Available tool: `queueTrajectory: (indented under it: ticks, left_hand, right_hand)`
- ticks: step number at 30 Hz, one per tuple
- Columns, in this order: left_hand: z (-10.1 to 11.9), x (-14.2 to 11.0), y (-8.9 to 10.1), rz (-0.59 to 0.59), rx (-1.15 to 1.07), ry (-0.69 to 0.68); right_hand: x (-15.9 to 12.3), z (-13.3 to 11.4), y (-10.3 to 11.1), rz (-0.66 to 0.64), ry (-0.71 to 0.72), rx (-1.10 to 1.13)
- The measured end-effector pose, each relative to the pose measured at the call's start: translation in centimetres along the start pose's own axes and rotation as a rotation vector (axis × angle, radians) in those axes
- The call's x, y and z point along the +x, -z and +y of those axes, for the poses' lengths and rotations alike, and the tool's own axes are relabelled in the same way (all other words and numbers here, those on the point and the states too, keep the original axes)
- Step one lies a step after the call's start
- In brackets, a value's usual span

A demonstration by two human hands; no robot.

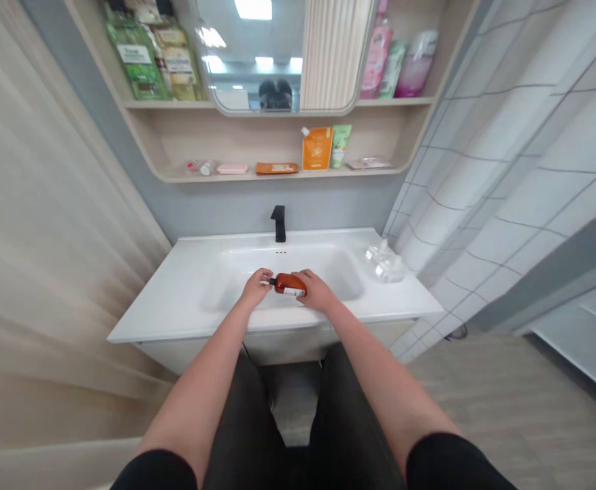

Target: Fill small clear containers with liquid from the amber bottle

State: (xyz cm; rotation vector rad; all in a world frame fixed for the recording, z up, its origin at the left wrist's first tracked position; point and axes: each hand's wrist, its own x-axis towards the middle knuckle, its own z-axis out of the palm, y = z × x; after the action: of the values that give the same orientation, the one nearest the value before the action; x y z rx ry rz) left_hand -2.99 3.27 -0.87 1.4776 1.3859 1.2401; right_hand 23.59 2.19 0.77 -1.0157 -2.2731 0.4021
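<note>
An amber bottle (288,284) with a white label and a black neck lies on its side in the air above the sink basin (323,262), its neck pointing left. My right hand (314,288) is closed around the bottle's base end. At the neck end, the fingers of my left hand (256,286) pinch the bottle's top, where a small pale or clear part shows. Its exact shape is too small to make out.
A black faucet (279,224) stands behind the basin. Clear pump bottles (384,263) sit on the counter's right. Above, the shelf (277,175) holds an orange pouch (317,148), a green tube (339,145) and an orange packet (276,168). A curtain (47,238) hangs at left.
</note>
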Motion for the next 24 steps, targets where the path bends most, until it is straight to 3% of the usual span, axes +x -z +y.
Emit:
queueTrajectory:
  ticks: [2,6,12,15,18,20,24]
  left_hand:
    - [0.1,0.0,0.0,0.021,-0.021,-0.013]
    - [0.2,-0.1,0.0,-0.066,0.061,0.116]
    - [0.8,-0.4,-0.1,-0.061,0.089,0.028]
    - [1.3,-0.8,-0.1,-0.042,0.149,-0.005]
    - [2.0,-1.8,0.2,-0.032,0.374,-0.078]
    - [2.5,-2.7,0.7,-0.132,0.61,-0.091]
    - [3.2,-4.7,1.7,-0.342,0.962,0.033]
  right_hand:
    - [0.0,0.2,-0.2,0.008,0.0,0.0]
    - [0.0,0.3,-0.3,0.014,0.014,-0.012]
    - [0.0,0.1,-0.3,0.013,-0.001,-0.051]
    - [0.0,-0.4,-0.1,0.071,-0.02,-0.088]
    - [0.0,-0.9,0.4,0.198,-0.075,-0.142]
    - [-0.1,-1.1,0.6,0.271,-0.107,-0.183]
    - [-0.1,-1.0,0.6,0.314,-0.135,-0.165]
